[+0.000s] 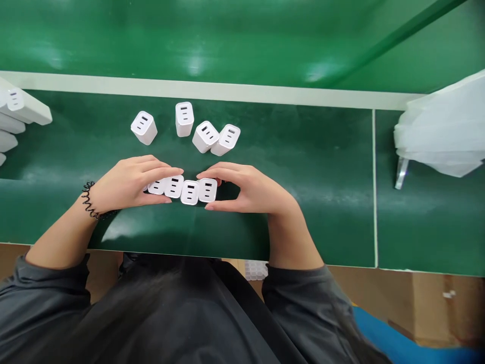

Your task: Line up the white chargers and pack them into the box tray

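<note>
Several white USB chargers stand side by side in a short row on the green table, their port faces turned up. My left hand (pixel 138 182) is closed round the left part of this row, thumb and fingers on either side of a charger (pixel 174 186); its palm partly hides the leftmost ones. At the right end, my right hand (pixel 250 189) has thumb and fingers on the sides of the last charger (pixel 207 190). Between the two hands, another charger (pixel 190 192) sits slightly nearer to me than its neighbours.
Beyond my hands stand several loose chargers, among them a lone one (pixel 144 127) and a touching pair with this charger (pixel 226 140). More white chargers (pixel 34 107) lie stacked at the far left. A white translucent bag (pixel 443 126) lies at the right. A pale strip (pixel 265 93) runs along the back.
</note>
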{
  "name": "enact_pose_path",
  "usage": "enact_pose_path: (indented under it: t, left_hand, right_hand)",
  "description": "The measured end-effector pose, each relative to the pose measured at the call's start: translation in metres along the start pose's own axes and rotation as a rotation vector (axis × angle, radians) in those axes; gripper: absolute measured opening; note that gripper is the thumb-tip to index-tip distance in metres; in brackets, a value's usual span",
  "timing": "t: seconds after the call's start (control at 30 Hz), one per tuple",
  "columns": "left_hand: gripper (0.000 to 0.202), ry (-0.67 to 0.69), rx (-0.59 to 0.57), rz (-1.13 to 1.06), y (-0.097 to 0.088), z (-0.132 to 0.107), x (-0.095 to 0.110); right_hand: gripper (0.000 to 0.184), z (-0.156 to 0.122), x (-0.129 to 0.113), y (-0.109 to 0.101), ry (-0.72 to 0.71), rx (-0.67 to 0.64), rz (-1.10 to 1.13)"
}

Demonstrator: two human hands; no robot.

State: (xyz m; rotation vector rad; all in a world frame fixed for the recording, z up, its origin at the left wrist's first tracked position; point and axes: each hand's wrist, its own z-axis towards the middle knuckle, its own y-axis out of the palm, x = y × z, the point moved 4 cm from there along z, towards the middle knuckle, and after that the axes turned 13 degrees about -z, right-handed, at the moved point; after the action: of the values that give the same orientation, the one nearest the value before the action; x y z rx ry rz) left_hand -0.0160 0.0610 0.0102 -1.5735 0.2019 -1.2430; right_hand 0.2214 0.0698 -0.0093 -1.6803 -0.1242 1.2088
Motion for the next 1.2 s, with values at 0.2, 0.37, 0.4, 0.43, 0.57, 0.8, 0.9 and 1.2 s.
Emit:
enact_pose_path:
  t: [0.2, 0.37, 0.4, 0.43, 0.57, 0.8, 0.9, 1.2]
  left_hand:
    - [0.054, -0.017, -0.015, 0.014, 0.0007, 0.0000, 0.0001]
    - [0.054, -0.022, -0.020, 0.018, 0.0009, -0.0002, -0.0007]
    - [0.055, -0.022, -0.023, 0.020, 0.0005, -0.0002, -0.0007]
    - [0.056, -0.024, -0.026, 0.022, -0.0002, -0.0003, -0.0006]
    - [0.061, -0.043, -0.036, 0.016, -0.0044, -0.0010, -0.0009]
    - [0.063, -0.059, -0.046, 0.038, -0.0063, -0.0022, -0.0041]
    - [0.061, -0.083, -0.059, 0.047, -0.0041, -0.0023, -0.0059]
    - [0.060, -0.091, -0.060, 0.045, -0.0021, -0.0018, -0.0054]
  right_hand:
    - [0.050, -0.0011, -0.0005, 0.0001, -0.005, -0.008, -0.032]
    - [0.049, -0.0016, -0.0009, 0.0007, -0.008, -0.009, -0.043]
    - [0.049, -0.0016, -0.0010, 0.0007, -0.009, -0.008, -0.046]
    - [0.049, -0.0018, -0.0012, 0.0006, -0.012, -0.007, -0.050]
    - [0.047, -0.0022, -0.0023, 0.0002, -0.021, -0.014, -0.069]
    - [0.049, -0.0023, -0.0058, 0.0020, -0.037, -0.041, -0.091]
    - [0.049, -0.0022, -0.0064, 0.0027, -0.043, -0.042, -0.101]
    - [0.051, -0.0028, -0.0060, 0.0038, -0.052, -0.034, -0.110]
